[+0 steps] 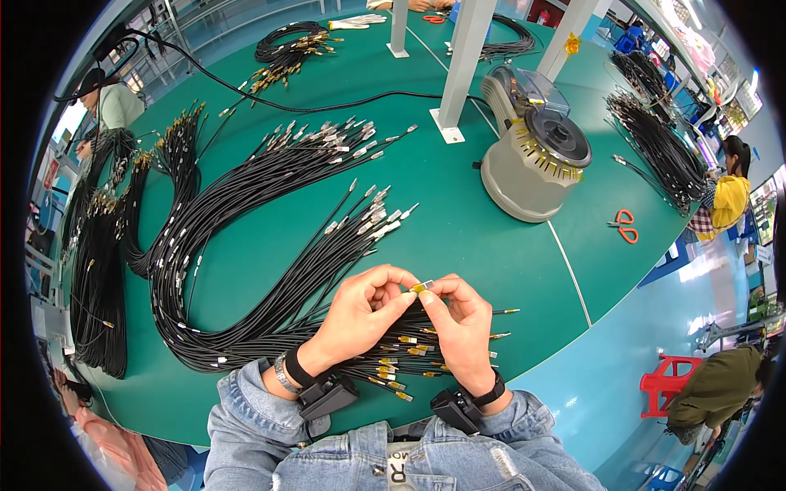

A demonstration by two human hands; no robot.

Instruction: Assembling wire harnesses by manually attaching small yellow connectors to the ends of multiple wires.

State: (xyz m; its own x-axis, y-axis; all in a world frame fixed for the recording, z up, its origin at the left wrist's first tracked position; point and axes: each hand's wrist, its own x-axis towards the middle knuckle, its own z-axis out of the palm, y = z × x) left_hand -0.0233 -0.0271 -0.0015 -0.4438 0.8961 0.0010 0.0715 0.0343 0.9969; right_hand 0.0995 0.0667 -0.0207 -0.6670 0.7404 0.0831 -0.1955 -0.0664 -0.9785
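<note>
My left hand (360, 317) and my right hand (460, 331) meet above the near part of the green table, thumbs and forefingers pinched together. Between their fingertips is a small yellow label (421, 286) with a pale end; whether a cable runs through it is hidden by the fingers. Just under my hands lie black cables with yellow-tagged ends (393, 370), fanned toward the right. Beyond my left hand a thick bundle of black cables (270, 315) curves away, its far ends carrying white tags (378, 214).
A round grey machine (528, 176) with yellow labels around its dark top stands at the back right. Orange-handled scissors (626, 227) lie right of it. More cable bundles (102, 286) hang over the left edge. A grey post (465, 69) rises from the green table (458, 237). Other people sit around.
</note>
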